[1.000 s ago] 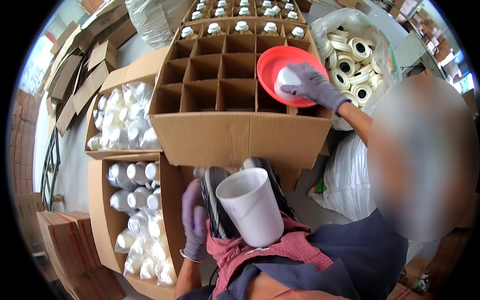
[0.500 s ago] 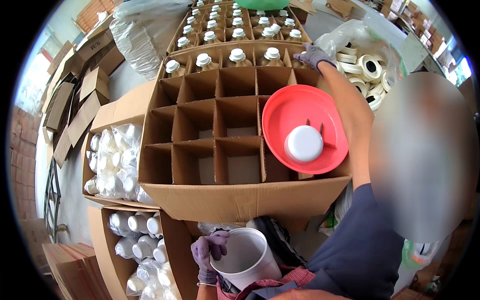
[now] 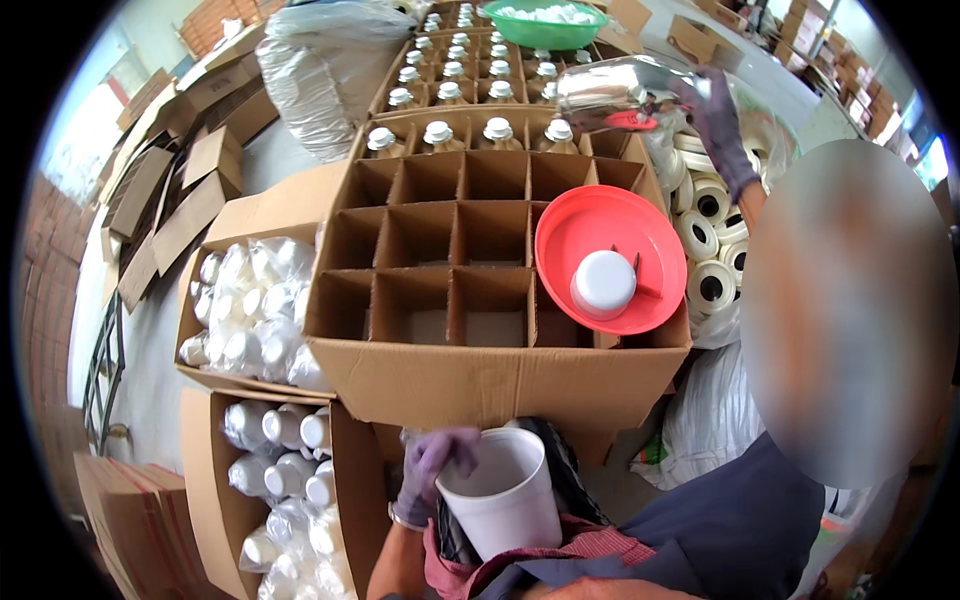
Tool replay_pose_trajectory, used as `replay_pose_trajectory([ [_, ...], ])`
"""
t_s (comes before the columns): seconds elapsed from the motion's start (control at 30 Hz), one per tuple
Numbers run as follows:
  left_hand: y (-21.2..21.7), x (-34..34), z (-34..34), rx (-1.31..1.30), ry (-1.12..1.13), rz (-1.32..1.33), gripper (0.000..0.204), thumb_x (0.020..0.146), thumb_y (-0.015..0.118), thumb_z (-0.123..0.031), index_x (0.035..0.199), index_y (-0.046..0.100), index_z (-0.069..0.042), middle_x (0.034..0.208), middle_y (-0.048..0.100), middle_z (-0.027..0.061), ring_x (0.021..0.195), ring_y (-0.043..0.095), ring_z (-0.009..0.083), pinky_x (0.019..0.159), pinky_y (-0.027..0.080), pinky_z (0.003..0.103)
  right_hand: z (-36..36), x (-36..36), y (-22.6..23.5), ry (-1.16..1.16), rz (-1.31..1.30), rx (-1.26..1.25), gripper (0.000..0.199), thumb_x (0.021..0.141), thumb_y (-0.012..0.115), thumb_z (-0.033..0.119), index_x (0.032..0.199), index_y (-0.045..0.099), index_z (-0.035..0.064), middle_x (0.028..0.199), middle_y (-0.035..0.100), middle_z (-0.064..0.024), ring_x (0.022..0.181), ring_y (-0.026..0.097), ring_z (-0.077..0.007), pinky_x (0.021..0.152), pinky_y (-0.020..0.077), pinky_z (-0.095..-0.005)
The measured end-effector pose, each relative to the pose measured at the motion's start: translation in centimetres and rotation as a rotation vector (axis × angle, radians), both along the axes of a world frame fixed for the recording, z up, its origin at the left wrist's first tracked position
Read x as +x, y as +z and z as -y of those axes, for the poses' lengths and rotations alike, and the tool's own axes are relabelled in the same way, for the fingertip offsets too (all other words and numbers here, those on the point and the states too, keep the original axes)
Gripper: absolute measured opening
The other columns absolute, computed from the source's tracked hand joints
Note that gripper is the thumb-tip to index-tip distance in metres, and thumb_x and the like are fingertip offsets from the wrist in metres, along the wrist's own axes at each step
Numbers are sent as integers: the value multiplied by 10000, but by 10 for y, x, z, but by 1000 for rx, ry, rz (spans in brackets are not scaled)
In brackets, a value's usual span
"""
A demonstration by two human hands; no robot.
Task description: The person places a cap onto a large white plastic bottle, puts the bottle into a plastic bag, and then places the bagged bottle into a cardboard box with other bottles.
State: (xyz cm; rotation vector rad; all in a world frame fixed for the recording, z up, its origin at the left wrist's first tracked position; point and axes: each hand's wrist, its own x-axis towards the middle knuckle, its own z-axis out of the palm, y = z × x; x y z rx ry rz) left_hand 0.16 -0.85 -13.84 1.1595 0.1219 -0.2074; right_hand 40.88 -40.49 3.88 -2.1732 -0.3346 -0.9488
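My right hand (image 3: 715, 120), in a purple-grey glove, is closed around one end of a shiny silver glass flask (image 3: 615, 88). It holds the flask on its side above the back right corner of a divided cardboard box (image 3: 500, 385). White-capped bottles (image 3: 498, 133) stand in that box's back row. Resting on the dividers at the right is a red basin (image 3: 640, 215), with a white cup-shaped piece (image 3: 604, 282) and two thin dark pointed pieces in it. Below the box, my gloved left hand (image 3: 435, 472) curls over the left rim of a white bucket (image 3: 510, 500); some fingers are hidden.
More capped bottles stand in a carton behind, under a green basin (image 3: 545, 30) of white pieces. A plastic bag of cream rings (image 3: 712, 205) lies at the right. Two open cartons of white wrapped cups (image 3: 255, 300) are at the left, with flattened cardboard (image 3: 150, 220) beyond.
My right hand has risen from the box's back right compartment, bringing out the silver flask, and swung up and right. My left hand stays at the bucket's rim. The view has shifted slightly.
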Motion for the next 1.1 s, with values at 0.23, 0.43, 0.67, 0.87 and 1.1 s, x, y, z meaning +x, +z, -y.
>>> replay_pose_trajectory([
  [0.23,92,79,-13,250,284,697,956,747,749,-151,1511,178,-85,1571,149,43,1403,268,261,1086,344,463,-97,-192,-46,802,-845,1041,319,945,514,470,948,603,164,770,641,29,597,566,-98,453,375,-223],
  [0.43,161,41,-42,667,432,755,831,673,759,-115,1409,389,-6,1381,477,130,1290,437,239,1101,331,347,-162,-314,-105,857,-1355,829,505,981,372,554,1023,608,110,819,634,-47,582,621,-159,468,475,-268],
  [0.67,154,-23,-58,754,110,401,803,700,803,-272,1374,451,-13,1339,516,141,1218,508,225,1044,392,329,-148,-393,-147,876,-917,64,451,995,447,330,1308,481,7,1168,591,-107,1118,548,-203,992,419,-337],
  [0.87,31,-156,-73,490,258,-95,698,818,640,-390,1353,446,13,1335,491,134,1224,487,242,1025,399,356,-80,-537,-198,1000,-789,158,565,961,498,417,1373,445,35,1414,391,-190,1340,370,-311,1114,281,-411],
  [1.1,-75,-243,-55,843,55,153,528,824,702,-165,1293,505,-24,1286,563,132,1169,541,232,1019,407,364,-151,-497,-132,1304,-557,214,1064,684,751,587,1454,300,8,1489,268,-212,1405,261,-362,1147,232,-445],
])
